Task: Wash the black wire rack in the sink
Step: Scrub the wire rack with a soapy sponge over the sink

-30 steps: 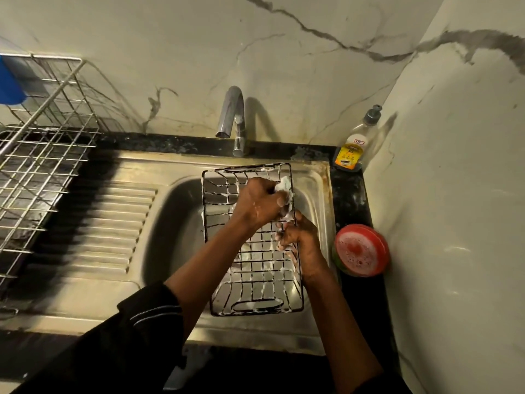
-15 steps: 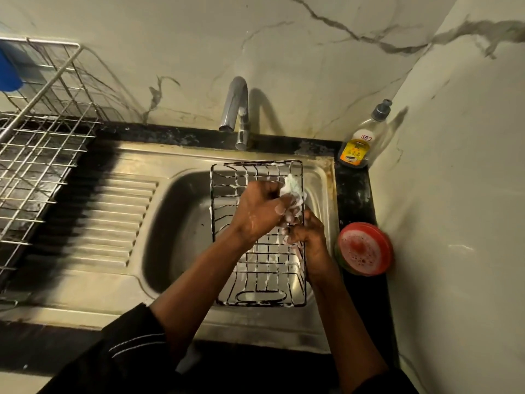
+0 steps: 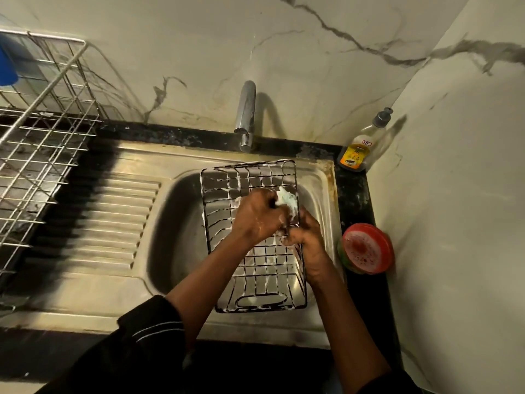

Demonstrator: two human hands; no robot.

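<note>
— Where is the rack sitting?

— Lying over the sink basin, its far end nearing the tap, foam clinging to the wires.

— The left hand?

— Fingers are curling tight around a sudsy scrubber, pressing it against the rack's right rim.

— The right hand?

— Closing in a grip on that same rim, touching the left hand.

— Surroundings?

— A soap bottle is standing in the corner; a red dish is sitting just beside the sink.
</note>
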